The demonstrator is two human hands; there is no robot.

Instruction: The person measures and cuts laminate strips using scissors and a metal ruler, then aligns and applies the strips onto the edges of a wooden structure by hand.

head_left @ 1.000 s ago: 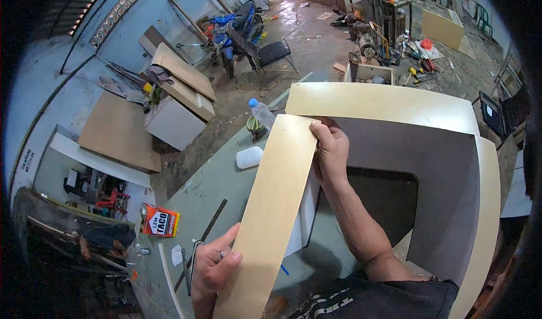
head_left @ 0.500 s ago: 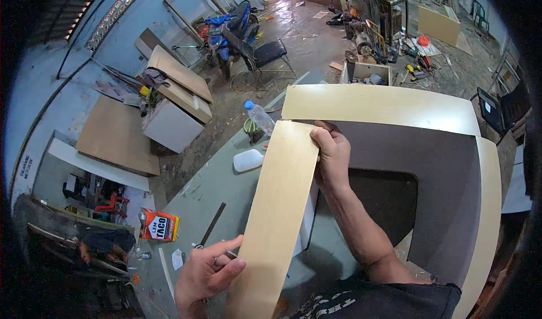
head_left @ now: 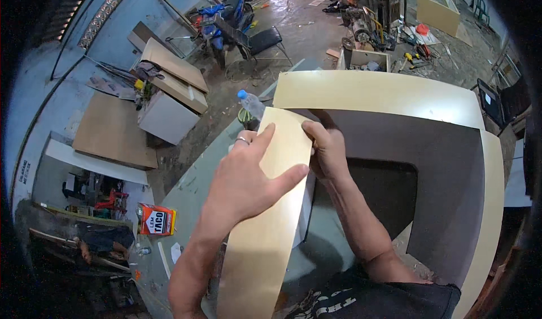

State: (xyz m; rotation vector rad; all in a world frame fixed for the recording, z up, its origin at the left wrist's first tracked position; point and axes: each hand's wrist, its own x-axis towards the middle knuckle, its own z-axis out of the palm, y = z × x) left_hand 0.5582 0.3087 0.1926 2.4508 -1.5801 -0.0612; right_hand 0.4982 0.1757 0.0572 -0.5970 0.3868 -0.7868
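Note:
A pale wood-coloured board (head_left: 257,257) runs from the lower edge up to the corner of a large frame-like piece (head_left: 372,96). That piece has broad pale sides, a dark grey inner face (head_left: 446,166) and a rounded rectangular opening. My right hand (head_left: 330,152) grips the board's right edge near its far end, thumb on top, other fingers partly hidden beneath. My left hand (head_left: 240,183) lies spread across the board's upper face, forefinger pointing toward the far end and thumb reaching toward the right edge. Its remaining fingers are largely hidden.
On the green-grey worktop (head_left: 195,189) stand a red-orange can (head_left: 157,220) and a clear bottle with a blue cap (head_left: 251,103). Green-handled scissors (head_left: 244,115) lie beside the bottle. Beyond are a black chair (head_left: 265,41), a blue motorcycle (head_left: 217,28) and stacked panels (head_left: 172,87).
My left hand has moved up from the board's lower left edge onto its top face, fingers spreading. The small dark thing at its fingertips no longer shows. My right hand keeps its grip.

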